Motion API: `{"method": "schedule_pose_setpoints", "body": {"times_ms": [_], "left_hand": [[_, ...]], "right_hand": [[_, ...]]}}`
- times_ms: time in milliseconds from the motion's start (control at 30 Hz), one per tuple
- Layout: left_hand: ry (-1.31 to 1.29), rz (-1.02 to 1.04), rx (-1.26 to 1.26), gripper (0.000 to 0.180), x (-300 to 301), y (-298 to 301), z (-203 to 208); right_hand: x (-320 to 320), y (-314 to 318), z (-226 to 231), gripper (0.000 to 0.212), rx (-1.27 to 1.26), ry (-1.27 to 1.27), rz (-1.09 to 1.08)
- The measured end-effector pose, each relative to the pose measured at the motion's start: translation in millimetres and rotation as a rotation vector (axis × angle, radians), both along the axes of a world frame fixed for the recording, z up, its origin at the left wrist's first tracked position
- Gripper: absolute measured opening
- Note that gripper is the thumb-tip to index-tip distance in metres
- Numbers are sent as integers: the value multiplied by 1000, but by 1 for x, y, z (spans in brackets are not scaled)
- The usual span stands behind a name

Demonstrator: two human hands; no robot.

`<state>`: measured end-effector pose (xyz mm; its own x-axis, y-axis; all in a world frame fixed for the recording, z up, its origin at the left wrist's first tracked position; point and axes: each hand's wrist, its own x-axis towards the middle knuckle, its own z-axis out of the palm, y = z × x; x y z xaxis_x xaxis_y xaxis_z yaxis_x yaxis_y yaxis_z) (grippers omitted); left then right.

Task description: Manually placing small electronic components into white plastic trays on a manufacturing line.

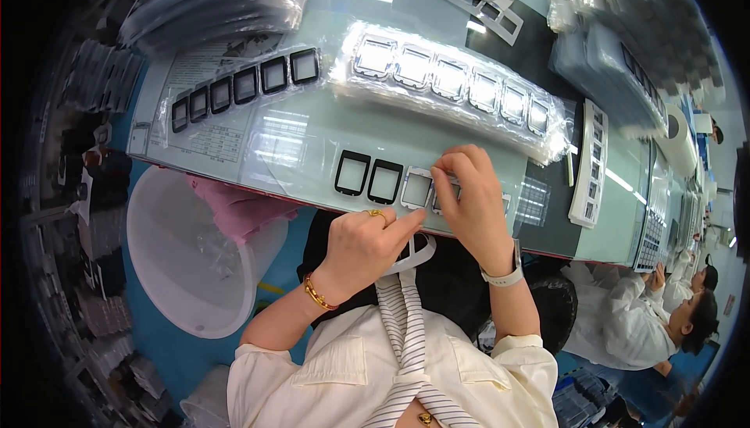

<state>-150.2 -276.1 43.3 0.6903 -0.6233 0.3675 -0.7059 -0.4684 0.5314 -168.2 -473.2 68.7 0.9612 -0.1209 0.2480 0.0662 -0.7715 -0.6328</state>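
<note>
At the near edge of the glass-topped table, a row of small rectangular frames lies flat. Two with black borders, a left one (356, 154) and a right one (387, 162), sit beside a white-edged frame (407, 187). My right hand (473, 201) is over this row, thumb and index finger pinched at the white-edged frame's upper right corner; anything between them is too small to make out. Behind that hand, more white-edged frames are partly covered. My left hand (361, 247) has curled fingers, its index fingertip at the same frame's lower edge.
Beyond the hands lie a plastic-wrapped strip of pale frames (449, 78) and a clear strip of black frames (244, 84). Wrapped stacks (226, 6) stand at the back. A white bin (187, 272) with pink cloth (238, 209) is at left. Co-workers (625, 319) sit at right.
</note>
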Motion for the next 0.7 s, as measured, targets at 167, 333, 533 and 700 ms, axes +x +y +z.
{"method": "schedule_pose_setpoints", "body": {"times_ms": [167, 333, 533, 700], "left_hand": [[1, 2, -3, 19, 0, -1, 1], [122, -68, -161, 22, 2, 6, 0], [469, -70, -471, 34, 0, 22, 15], [488, -99, -402, 25, 9, 33, 20]], "right_hand": [[1, 1, -4, 11, -90, -9, 5], [-9, 5, 18, 27, -250, -53, -95], [-46, 4, 41, 26, 306, 318, 370], [-56, -1, 33, 16, 294, 384, 253]]}}
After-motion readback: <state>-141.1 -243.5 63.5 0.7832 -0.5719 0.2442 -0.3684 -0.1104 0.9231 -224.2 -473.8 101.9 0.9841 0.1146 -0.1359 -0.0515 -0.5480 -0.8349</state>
